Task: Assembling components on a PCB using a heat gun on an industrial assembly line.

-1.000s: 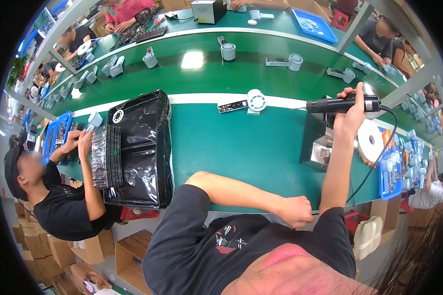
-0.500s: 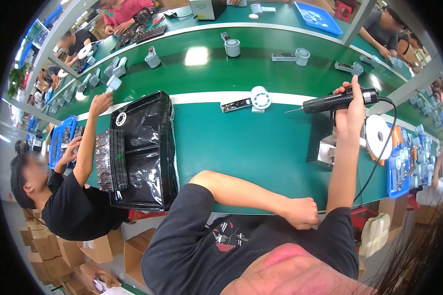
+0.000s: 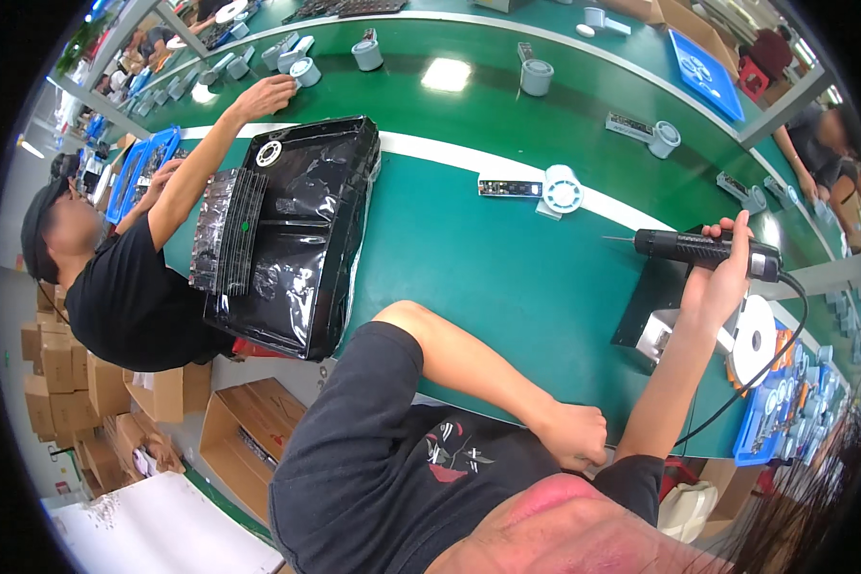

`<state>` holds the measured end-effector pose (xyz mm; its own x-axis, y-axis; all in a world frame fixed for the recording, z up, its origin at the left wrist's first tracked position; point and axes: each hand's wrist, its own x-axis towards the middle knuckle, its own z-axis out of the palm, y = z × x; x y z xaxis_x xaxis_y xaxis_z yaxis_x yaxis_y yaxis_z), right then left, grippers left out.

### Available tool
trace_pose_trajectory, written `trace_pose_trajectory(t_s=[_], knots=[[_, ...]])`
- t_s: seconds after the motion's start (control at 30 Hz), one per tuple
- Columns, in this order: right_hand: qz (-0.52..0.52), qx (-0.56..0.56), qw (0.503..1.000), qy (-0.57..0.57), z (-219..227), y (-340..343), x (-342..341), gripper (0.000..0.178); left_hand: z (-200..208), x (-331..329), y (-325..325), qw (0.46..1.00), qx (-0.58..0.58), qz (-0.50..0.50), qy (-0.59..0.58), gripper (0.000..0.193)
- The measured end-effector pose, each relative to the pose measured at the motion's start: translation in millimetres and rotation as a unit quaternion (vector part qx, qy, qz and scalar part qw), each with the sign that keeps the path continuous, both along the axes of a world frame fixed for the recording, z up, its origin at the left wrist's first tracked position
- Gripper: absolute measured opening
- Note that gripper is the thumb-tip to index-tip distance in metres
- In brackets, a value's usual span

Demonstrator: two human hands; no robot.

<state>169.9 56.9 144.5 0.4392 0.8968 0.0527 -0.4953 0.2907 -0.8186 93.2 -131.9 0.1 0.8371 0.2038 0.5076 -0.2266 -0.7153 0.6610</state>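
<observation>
My right hand (image 3: 722,279) is wrapped round a black electric screwdriver (image 3: 684,249), raised above the green bench. Its thin bit points left, and a cable trails from its back end. Close to my body, by the bench's near edge, my left hand (image 3: 578,436) is closed in a fist; whatever may be inside is hidden. On the far side of the bench lies a light-blue housing (image 3: 562,191) with a round, slotted head and a circuit board (image 3: 509,188) in its handle. The screwdriver's tip is apart from it.
A black plastic-wrapped tray (image 3: 301,258) occupies the bench's left. Below my right forearm are a metal-and-black stand (image 3: 652,330) and a white disc (image 3: 754,342); a blue tray (image 3: 758,426) of parts lies beyond. More housings (image 3: 536,77) line the green belt. A co-worker's hand (image 3: 266,96) reaches over it.
The whole view has swung, shifting the bench. My right hand still grips the screwdriver and my left stays closed. The co-worker's hand has moved along the belt.
</observation>
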Motion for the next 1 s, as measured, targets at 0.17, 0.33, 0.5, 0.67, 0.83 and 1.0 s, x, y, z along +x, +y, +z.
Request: trace_pose_trajectory(t_s=[0.17,0.33,0.5,0.67,0.83,1.0], knots=[[0.004,0.022,1.000,-0.005,-2.7,2.4,1.3,0.016,1.6,1.0,2.5,1.000,-0.027,-0.002,0.013,0.013],[-0.015,0.025,0.999,-0.027,-1.9,2.5,-1.1,0.016,-0.4,4.2,3.2,0.999,-0.036,-0.003,0.012,0.012],[0.002,0.042,0.998,-0.051,-2.9,0.0,-0.1,0.016,-0.9,5.8,4.4,0.999,-0.048,-0.019,0.002,0.012],[0.003,0.044,0.998,-0.053,-4.6,-3.2,0.5,0.016,0.7,3.9,3.3,0.998,-0.066,-0.013,0.006,0.013],[0.014,0.051,0.998,-0.046,-6.7,-1.3,2.1,0.014,1.9,3.3,4.4,0.997,-0.074,-0.011,0.005,0.013],[0.024,0.058,0.997,-0.044,-6.8,-1.8,2.6,0.014,3.1,3.4,6.4,0.997,-0.073,-0.003,0.007,0.014]])
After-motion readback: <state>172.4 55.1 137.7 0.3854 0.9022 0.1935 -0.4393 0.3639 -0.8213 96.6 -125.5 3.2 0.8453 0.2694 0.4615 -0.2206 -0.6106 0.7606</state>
